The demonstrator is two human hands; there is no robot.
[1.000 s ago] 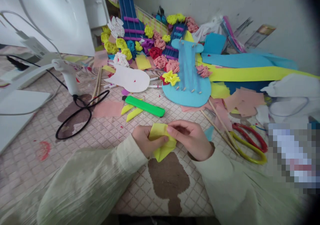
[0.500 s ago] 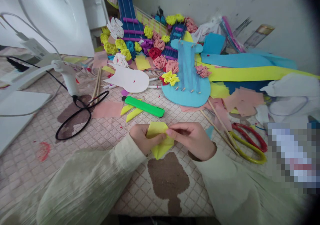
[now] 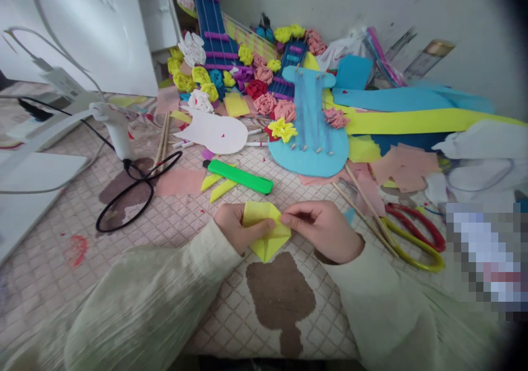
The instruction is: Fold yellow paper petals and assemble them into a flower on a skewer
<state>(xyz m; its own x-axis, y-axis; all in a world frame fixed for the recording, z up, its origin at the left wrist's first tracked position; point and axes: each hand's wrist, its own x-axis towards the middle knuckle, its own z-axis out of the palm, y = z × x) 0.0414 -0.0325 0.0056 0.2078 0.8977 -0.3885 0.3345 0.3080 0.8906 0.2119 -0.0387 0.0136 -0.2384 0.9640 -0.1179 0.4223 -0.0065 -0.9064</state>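
Soft, dim light; glare on white panel (image 3: 86, 30); right corners dark; pixelated patch (image 3: 487, 258) lower right.

Matt yellow paper sheet (image 3: 267, 243), smooth green plastic cutter (image 3: 241, 177), quilted cloth tablecloth (image 3: 173, 217), wooden sticks (image 3: 358, 209)

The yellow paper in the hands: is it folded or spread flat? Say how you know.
Partly folded: the yellow paper shows creases and angled edges between the left hand and right hand. Layer count: cannot tell.
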